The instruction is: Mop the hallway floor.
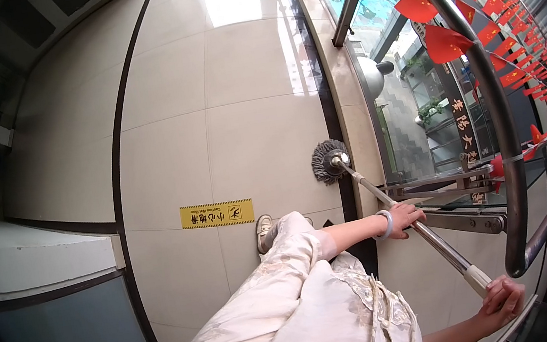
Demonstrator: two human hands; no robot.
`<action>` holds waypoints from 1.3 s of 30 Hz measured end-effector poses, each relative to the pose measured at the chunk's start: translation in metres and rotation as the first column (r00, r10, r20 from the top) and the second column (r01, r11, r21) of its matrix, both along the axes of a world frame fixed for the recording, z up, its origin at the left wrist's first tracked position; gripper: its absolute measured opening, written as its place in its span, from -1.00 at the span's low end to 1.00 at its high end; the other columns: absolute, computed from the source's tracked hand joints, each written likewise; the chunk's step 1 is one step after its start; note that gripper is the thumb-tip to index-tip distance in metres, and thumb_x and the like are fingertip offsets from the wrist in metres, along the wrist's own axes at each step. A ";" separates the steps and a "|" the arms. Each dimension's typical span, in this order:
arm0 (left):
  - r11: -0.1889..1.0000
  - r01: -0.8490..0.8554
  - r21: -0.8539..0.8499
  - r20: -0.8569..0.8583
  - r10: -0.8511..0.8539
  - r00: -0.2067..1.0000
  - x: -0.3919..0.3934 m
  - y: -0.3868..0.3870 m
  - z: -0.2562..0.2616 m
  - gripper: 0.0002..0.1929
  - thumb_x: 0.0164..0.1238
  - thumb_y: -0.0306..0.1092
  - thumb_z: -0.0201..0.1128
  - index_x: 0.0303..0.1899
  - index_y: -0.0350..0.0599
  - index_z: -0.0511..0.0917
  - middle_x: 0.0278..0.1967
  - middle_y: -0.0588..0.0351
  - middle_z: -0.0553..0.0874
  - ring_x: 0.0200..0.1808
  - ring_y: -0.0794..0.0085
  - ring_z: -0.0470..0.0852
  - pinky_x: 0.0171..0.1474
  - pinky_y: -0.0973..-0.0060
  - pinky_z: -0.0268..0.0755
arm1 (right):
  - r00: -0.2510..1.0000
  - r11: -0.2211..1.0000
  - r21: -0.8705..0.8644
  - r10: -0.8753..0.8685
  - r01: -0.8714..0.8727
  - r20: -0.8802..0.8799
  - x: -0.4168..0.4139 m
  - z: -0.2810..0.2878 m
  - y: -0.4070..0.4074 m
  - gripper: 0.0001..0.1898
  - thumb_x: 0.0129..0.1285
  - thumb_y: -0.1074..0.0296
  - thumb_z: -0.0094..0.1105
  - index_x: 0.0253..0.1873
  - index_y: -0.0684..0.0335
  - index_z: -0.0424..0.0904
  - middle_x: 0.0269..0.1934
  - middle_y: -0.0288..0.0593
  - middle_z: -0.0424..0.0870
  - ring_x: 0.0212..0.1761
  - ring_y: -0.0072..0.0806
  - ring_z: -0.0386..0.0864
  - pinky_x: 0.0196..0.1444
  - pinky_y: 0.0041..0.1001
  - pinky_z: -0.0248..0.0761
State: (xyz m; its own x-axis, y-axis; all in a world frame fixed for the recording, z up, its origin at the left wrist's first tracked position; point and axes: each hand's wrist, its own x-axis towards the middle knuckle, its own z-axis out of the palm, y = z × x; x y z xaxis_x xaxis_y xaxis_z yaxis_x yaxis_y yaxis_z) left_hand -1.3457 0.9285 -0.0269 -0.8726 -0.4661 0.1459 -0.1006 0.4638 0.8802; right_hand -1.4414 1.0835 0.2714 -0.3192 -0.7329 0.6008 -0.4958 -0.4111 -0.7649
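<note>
A mop with a metal pole runs diagonally from the lower right to its round grey string head. That head rests on the tiled floor at the dark border strip, beside the low ledge under the glass. My left hand, with a pale bangle at the wrist, is around the middle of the pole. Around the light-coloured grip at the pole's top end is my right hand, its fingers curled. A yellow wet-floor sticker lies on the tiles near my shoe.
A metal handrail and glass barrier line the right side, with strings of small red flags beyond. A stone ledge borders the floor. At the left, a white wall corner juts out.
</note>
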 end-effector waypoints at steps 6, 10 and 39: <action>0.990 -0.103 -0.094 0.021 0.105 0.994 -0.015 0.009 -0.013 -0.62 0.02 -0.38 0.31 -0.08 0.09 0.43 -0.16 0.10 0.56 -0.01 0.19 0.53 0.03 0.15 0.26 | 0.993 0.993 -0.027 -0.111 0.112 0.029 -0.009 -0.007 0.005 -0.67 0.46 0.19 -0.12 -0.36 0.25 0.47 -0.83 -0.42 0.11 -0.80 -0.76 0.07 -0.52 -0.67 0.20; 0.970 -0.197 -0.140 0.083 0.210 0.974 0.023 0.017 -0.003 -0.65 0.10 -0.35 0.28 -0.06 0.01 0.39 -0.17 0.09 0.52 -0.02 0.18 0.51 0.01 0.18 0.23 | 0.995 0.999 -0.022 0.043 -0.041 0.091 -0.018 -0.006 -0.008 -0.69 0.45 0.15 -0.09 -0.28 0.25 0.49 -0.80 -0.43 0.14 -0.79 -0.77 0.07 -0.53 -0.68 0.19; 0.264 -0.931 -0.252 0.895 0.430 -0.121 0.661 0.258 -0.139 -0.32 0.24 -0.43 0.00 0.41 0.01 -0.01 0.47 -0.09 -0.17 0.51 0.05 -0.29 0.44 0.01 -0.32 | 0.441 -0.399 0.519 0.275 -0.756 0.854 0.513 -0.278 -0.007 -0.56 0.28 0.51 0.11 0.23 0.50 0.33 -0.01 0.07 0.56 -0.15 -0.20 0.68 -0.19 -0.48 0.54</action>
